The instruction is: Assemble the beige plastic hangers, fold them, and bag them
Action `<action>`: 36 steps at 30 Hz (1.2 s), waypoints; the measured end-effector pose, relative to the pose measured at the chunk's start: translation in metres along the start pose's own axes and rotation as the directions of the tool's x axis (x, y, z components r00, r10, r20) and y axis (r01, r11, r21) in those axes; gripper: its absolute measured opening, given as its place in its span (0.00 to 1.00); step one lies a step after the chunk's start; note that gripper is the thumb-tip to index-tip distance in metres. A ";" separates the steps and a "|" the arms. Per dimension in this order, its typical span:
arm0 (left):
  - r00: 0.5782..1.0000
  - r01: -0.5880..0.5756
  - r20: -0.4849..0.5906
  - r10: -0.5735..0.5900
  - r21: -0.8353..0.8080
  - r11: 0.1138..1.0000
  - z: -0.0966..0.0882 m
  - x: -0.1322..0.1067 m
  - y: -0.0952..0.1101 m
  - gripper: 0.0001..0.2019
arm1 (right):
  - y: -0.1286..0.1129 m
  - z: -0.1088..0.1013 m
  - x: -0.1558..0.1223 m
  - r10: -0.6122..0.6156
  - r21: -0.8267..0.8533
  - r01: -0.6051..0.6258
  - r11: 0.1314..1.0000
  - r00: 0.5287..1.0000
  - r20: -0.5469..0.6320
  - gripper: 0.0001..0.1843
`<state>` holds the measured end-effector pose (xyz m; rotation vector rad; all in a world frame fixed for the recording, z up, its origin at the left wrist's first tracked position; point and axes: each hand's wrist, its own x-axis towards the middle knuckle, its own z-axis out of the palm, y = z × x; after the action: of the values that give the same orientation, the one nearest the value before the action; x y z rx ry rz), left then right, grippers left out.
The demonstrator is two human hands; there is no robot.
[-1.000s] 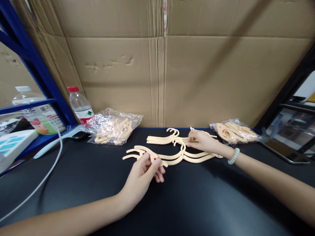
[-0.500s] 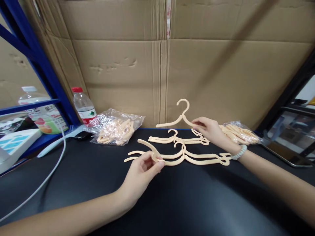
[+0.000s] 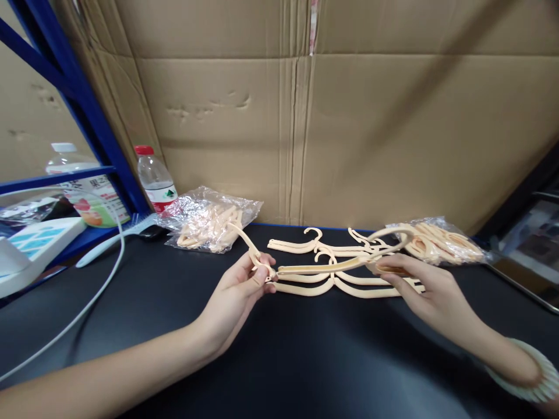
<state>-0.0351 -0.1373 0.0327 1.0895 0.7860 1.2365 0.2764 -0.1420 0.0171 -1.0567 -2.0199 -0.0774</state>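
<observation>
My left hand pinches a short cream plastic arm piece that sticks up and to the left. Its lower end meets the left tip of a cream hanger, held level just above the table. My right hand grips that hanger at its hook end. Under it, several more cream hangers lie flat on the black table. A pale bead bracelet is on my right wrist.
Two clear bags of hanger parts lie at the back, one on the left and one on the right. A water bottle, a white cable, a blue shelf frame and a cardboard wall surround the table.
My right hand has brought the lifted hanger down and forward, from up by the cardboard to level with my left hand. My left hand has raised its arm piece to meet the hanger's tip.
</observation>
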 end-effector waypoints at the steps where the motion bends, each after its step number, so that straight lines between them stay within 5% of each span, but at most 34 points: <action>1: 1.000 0.019 0.007 -0.019 -0.014 1.000 0.000 -0.001 0.000 0.09 | 0.000 0.000 -0.001 -0.004 0.002 0.004 1.000 1.000 -0.003 0.09; 11: 0.981 0.060 0.189 -0.046 -0.073 0.995 0.001 -0.002 0.002 0.08 | -0.002 -0.002 -0.005 -0.074 -0.020 0.074 0.997 0.997 0.013 0.11; 29: 0.942 0.296 0.210 -0.262 -0.147 0.944 -0.001 0.000 0.008 0.09 | -0.002 0.000 -0.007 -0.102 -0.014 0.102 0.995 0.995 -0.005 0.13; 36: 0.951 0.277 0.170 -0.259 -0.096 0.956 -0.003 0.000 0.003 0.06 | -0.004 0.002 -0.009 -0.131 0.046 0.131 0.990 0.991 -0.010 0.14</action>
<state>-0.0389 -0.1368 0.0350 0.9354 0.7061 0.9439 0.2751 -0.1500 0.0106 -0.8931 -2.0730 -0.1022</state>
